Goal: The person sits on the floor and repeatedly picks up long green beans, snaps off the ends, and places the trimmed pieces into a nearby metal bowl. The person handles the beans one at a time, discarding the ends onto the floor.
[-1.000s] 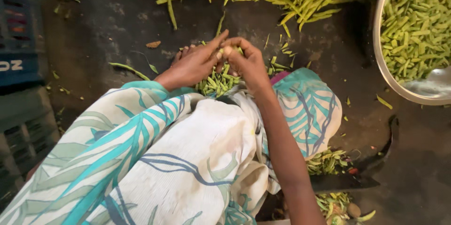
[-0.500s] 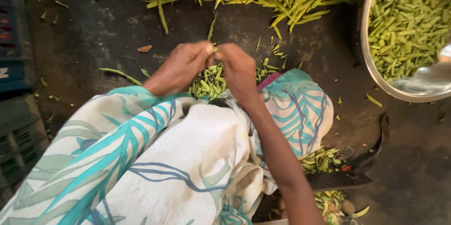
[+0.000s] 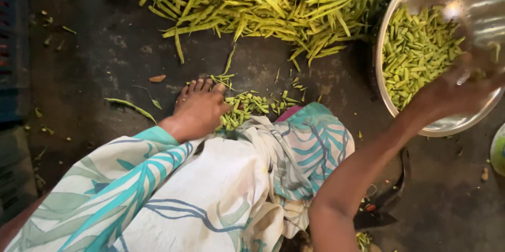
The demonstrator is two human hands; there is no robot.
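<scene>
**Right hand swings out to the bowl**

A second ago both hands were pinched together over the little heap of cut bean pieces [image 3: 247, 107] on the floor; now they have split. The right hand [image 3: 463, 86] is out over the steel bowl [image 3: 421, 120], blurred, fingers loosely curled above the chopped beans [image 3: 418, 47] inside — whether its grip is closed on anything, one cannot tell. Judging by that reach, a handful has probably gone in. The left hand [image 3: 200, 110] lies flat on the floor, fingers spread, holding nothing, touching the heap. The big pile of whole beans [image 3: 263, 2] lies beyond, near the bowl.
</scene>
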